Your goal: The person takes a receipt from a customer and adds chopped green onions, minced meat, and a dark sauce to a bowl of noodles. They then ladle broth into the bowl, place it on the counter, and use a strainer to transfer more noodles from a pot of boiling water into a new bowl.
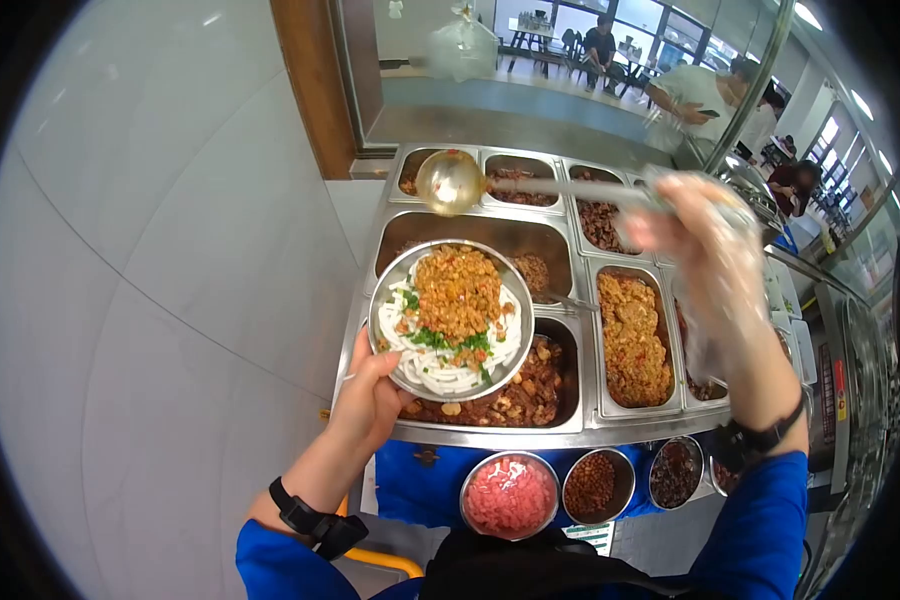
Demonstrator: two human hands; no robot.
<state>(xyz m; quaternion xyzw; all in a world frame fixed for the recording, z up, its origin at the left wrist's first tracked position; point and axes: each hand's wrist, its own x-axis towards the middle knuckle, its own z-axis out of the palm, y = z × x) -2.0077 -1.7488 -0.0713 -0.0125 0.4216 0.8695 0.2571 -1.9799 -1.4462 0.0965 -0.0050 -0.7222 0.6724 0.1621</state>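
"Hands, two: state of each?"

"Left hand (368,398): bare, gripping a metal bowl (523,335) at its near left edge, thumb over the rim. Right hand (705,225): clear loose glove, blurred, curled round the handle of a ladle (451,182); exact finger placement, cannot tell."

"Ladle, lie of?"

"Long axis crosswise, handle running leftward from the right hand, head just past the bowl's far rim. Height above the pans, cannot tell."

"Bowl, position?"

"Over the left-hand pans, forward and right of the left hand, touching it; right hand well apart, farther right. Contents: white noodles (435,380), chopped greens (430,338), orange-brown mince (458,290) heaped toward the far side."

"Neighbours, obstructions?"

"Spoon (570,300), one, handle jutting just right of the bowl, between it and a tray (638,411) of similar mince. Lower pan (570,372), partly covered by the bowl. Nearest the body: pink pieces (511,495), brown nuts or beans (592,485), each in a round tub."
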